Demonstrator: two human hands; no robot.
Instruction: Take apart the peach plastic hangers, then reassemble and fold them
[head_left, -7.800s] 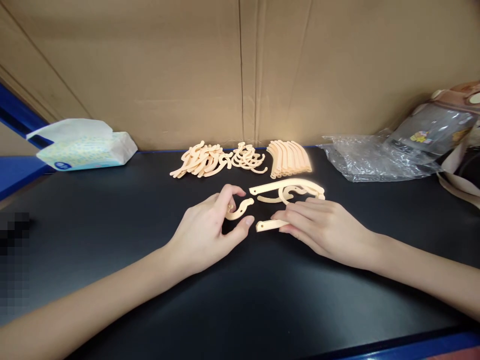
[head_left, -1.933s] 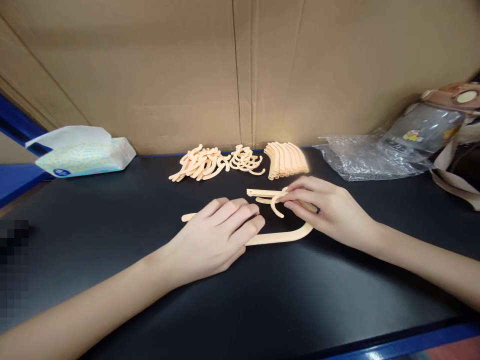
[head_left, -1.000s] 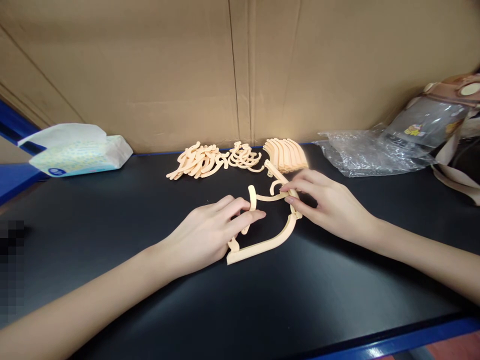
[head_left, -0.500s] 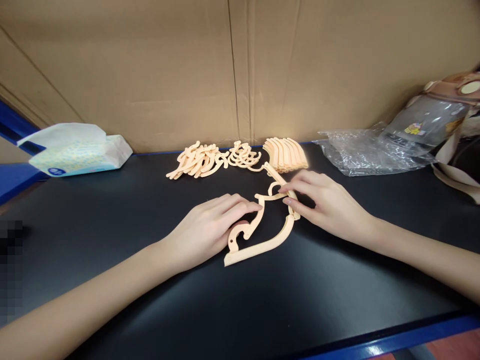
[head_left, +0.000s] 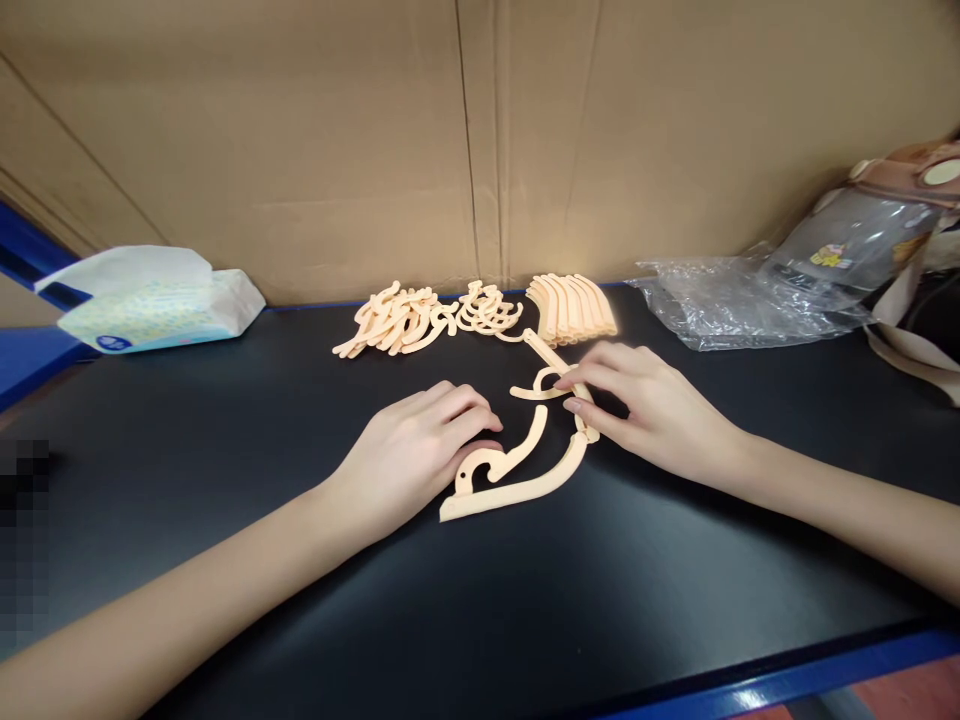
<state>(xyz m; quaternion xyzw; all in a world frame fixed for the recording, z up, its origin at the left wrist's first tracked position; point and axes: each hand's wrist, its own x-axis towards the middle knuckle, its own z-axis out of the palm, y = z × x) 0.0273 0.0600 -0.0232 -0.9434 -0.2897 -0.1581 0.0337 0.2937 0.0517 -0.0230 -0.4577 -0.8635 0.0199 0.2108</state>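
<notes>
A peach plastic hanger assembly lies on the black table between my hands. Its long curved arm runs from lower left up to a joint under my right fingers. A shorter hooked piece sits inside that curve. My left hand has its fingers curled onto the hooked piece's rounded end. My right hand pinches the joint where the arm meets a second straight arm and a small hook.
Piles of loose peach parts and a neat stack of curved arms lie at the back by the cardboard wall. A tissue pack sits back left. Crumpled clear plastic and a bag are at the right.
The hooked piece has swung down from upright to lie flat inside the curved arm. My left hand has slid down onto its rounded end; my right hand has kept its pinch.
</notes>
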